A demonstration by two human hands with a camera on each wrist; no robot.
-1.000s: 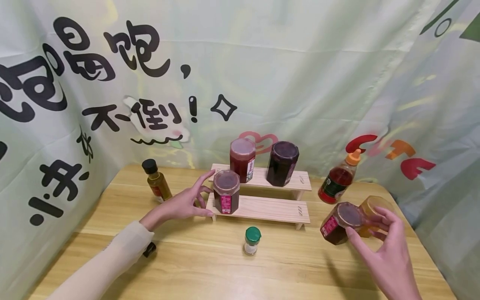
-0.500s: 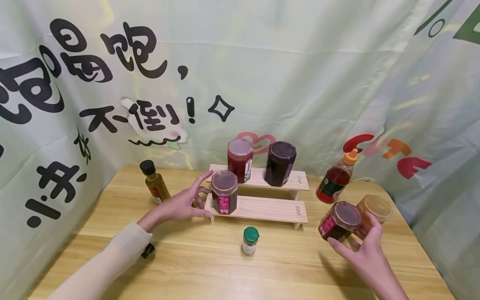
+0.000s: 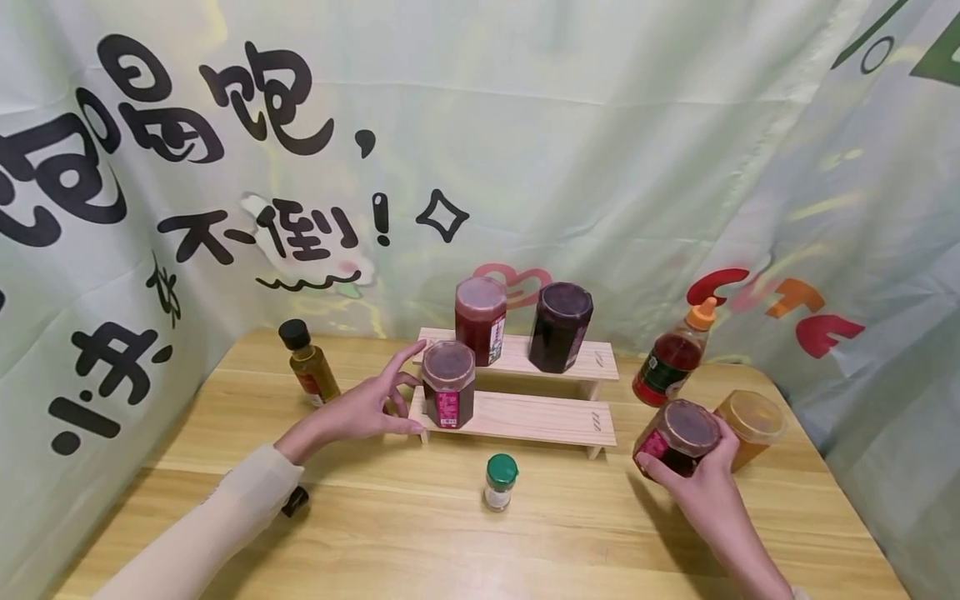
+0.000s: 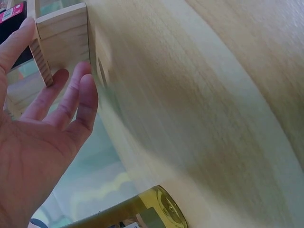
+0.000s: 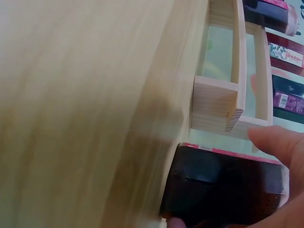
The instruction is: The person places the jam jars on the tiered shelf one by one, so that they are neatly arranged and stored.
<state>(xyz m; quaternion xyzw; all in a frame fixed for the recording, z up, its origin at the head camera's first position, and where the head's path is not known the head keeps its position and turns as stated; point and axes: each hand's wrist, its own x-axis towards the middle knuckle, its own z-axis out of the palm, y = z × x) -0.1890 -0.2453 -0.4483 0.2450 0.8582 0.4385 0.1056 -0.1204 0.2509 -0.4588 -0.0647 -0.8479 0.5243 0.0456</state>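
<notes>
Dark jar (image 3: 677, 437) with pink label, amber jar (image 3: 752, 427), green-capped shaker (image 3: 500, 481) — pale wood rack (image 3: 525, 417), orange-capped bottle (image 3: 672, 353).

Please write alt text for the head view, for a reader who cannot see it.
A right hand grips a dark jar on a wooden table, beside an amber jar. The left hand rests open at the end of a two-step shelf holding three jars. Two bottles and a green-capped shaker stand nearby.

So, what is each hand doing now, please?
Left hand: open, fingers touching the stepped wooden rack.
Right hand: gripping the dark hexagonal glass jar.
</notes>
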